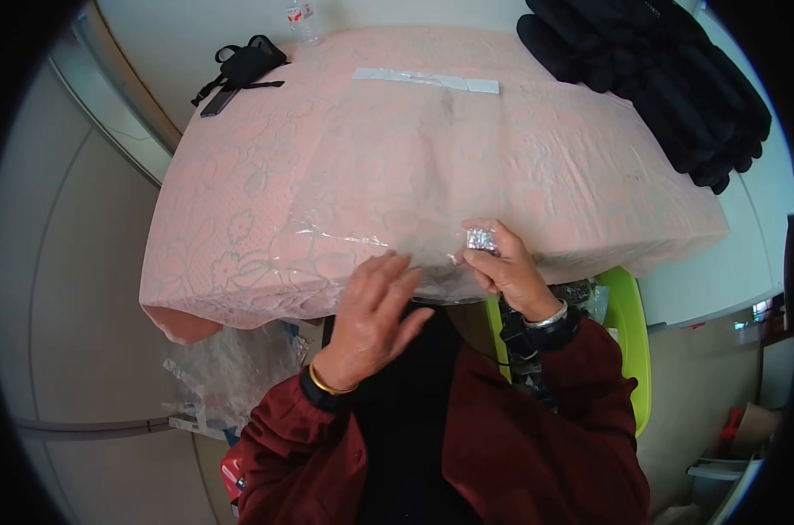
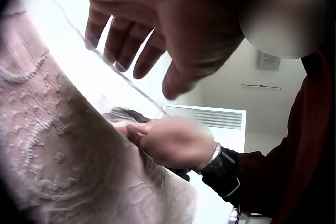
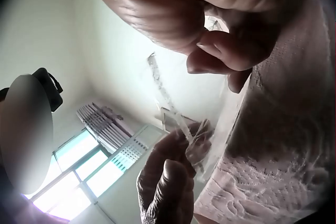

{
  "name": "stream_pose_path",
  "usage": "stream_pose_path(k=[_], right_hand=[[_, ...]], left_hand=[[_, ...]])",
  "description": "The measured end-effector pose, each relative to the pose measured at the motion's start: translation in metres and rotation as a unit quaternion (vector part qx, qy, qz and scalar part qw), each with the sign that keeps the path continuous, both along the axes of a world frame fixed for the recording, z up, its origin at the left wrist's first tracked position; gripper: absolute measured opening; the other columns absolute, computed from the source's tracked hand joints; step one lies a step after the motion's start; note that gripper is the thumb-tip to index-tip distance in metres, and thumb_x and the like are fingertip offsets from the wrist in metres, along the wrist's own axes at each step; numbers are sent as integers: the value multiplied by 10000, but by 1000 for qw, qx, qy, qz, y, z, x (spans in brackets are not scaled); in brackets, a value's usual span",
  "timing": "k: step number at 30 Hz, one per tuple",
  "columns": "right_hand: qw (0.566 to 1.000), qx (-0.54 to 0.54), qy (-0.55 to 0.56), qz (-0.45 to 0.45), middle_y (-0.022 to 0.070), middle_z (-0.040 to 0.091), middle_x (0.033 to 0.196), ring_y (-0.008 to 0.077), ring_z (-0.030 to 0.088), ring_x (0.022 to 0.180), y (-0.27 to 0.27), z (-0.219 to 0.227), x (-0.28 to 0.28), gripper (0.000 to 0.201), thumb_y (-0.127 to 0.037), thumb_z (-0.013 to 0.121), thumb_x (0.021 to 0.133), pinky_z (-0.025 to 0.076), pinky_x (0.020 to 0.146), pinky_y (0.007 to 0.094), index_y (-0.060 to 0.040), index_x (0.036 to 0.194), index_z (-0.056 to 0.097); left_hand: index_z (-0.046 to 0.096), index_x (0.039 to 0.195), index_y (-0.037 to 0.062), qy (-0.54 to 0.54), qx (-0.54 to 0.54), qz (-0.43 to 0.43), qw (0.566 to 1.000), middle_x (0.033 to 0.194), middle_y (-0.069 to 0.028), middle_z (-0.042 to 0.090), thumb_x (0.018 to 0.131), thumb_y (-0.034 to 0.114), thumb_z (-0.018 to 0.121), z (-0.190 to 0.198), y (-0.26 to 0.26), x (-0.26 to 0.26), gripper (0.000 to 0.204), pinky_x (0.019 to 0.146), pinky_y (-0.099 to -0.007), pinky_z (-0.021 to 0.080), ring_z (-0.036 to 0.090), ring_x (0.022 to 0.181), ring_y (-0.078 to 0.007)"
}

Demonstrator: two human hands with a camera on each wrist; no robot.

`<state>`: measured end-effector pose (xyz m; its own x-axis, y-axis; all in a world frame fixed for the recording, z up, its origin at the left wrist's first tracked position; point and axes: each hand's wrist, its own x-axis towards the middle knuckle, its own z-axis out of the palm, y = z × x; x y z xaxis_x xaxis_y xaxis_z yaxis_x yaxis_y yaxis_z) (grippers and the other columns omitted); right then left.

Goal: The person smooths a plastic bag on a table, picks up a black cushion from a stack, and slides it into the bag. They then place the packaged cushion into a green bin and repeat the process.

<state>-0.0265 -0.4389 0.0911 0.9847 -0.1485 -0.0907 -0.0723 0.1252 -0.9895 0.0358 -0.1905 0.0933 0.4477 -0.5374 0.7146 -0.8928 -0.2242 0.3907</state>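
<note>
My right hand (image 1: 512, 271) pinches a small, shiny silver crumpled piece (image 1: 480, 239) between thumb and fingers, at the table's near edge. A large clear plastic bag (image 1: 388, 166) lies flat in front of me, with a white strip (image 1: 425, 81) along its far end. Over the bag's near edge, my left hand (image 1: 375, 302) is held with its fingers extended and thumb apart. The left wrist view shows those fingers spread beside a thin pale strand (image 2: 123, 77). In the right wrist view, a narrow clear strip (image 3: 167, 95) rises near the left hand (image 3: 170, 182).
A pink patterned cloth (image 1: 213, 201) covers the table. At the back left are a black strapped pouch (image 1: 252, 59), a phone (image 1: 219, 101) and a plastic bottle (image 1: 302, 22). A black padded garment (image 1: 651, 83) lies back right. Below stand a green bin (image 1: 638, 350) and clear plastic (image 1: 231, 367).
</note>
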Motion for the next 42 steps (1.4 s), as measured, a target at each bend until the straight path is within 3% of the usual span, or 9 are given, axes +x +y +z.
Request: stream_pose_path(k=[4,8,11,13,15,23,27,36,42], right_hand=[[999,9,3,-33,97,653,936,47,450,556,1,-3,7,460,-18,605,919,346,461,202,-22,1355,455],[972,-115,-67,-192,101,655,984,95,509,620,-11,-5,-8,472,-32,655,886,413,524,235,-21,1328,489],[782,-510,-286,-214,139,649,1080,211,611,767,8,8,-16,497,-33,682,843,506,668,320,-14,1312,519],[769,-537,-339,-71,186,623,1153,323,634,923,38,15,-20,490,-40,689,824,522,803,401,-1,1292,547],[813,-496,-302,41,213,608,1175,364,619,1035,66,2,-16,484,-71,699,836,508,879,437,31,1284,548],[797,-567,-205,-4,223,585,1233,382,563,1161,57,2,-26,513,-127,699,859,464,987,443,77,1297,525],[787,-545,-283,58,251,522,1335,417,500,1246,70,-6,-16,583,-147,691,871,423,1050,465,83,1356,465],[727,-663,-160,-83,302,379,1465,458,382,1356,53,-16,3,644,-141,656,891,304,1142,526,113,1413,378],[792,-574,-206,-33,302,348,1488,451,325,1405,48,-9,2,643,-170,632,906,279,1153,537,117,1419,371]], left_hand=[[613,1178,-21,-7,114,-43,992,1245,-177,599,809,233,778,-16,0,11,478,979,-485,452,578,1134,-354],[588,1239,-28,-39,160,69,984,1328,-181,564,832,354,743,-19,10,18,580,1013,-492,405,535,1203,-353],[546,1325,-30,-42,222,105,969,1385,-183,520,890,412,666,-13,5,19,632,1041,-475,375,469,1280,-373],[536,1331,-31,-28,239,90,966,1403,-184,505,884,432,663,-13,0,21,656,1033,-472,376,465,1280,-369],[515,1344,-32,-5,273,60,960,1440,-185,475,873,472,656,-11,-6,24,704,1018,-467,377,459,1280,-360],[451,1415,-21,-34,237,155,959,1481,-192,440,860,515,653,-26,35,42,798,1077,-493,344,445,1306,-372],[433,1428,-21,-74,260,113,956,1496,-204,420,847,508,673,-21,21,36,821,1105,-503,330,405,1366,-378],[435,1439,-11,-26,238,171,956,1497,-186,434,822,489,715,-33,35,40,842,1128,-512,313,394,1386,-382],[442,1415,-30,-35,226,159,960,1472,-207,452,830,435,728,-32,42,30,800,1135,-520,312,414,1369,-389]])
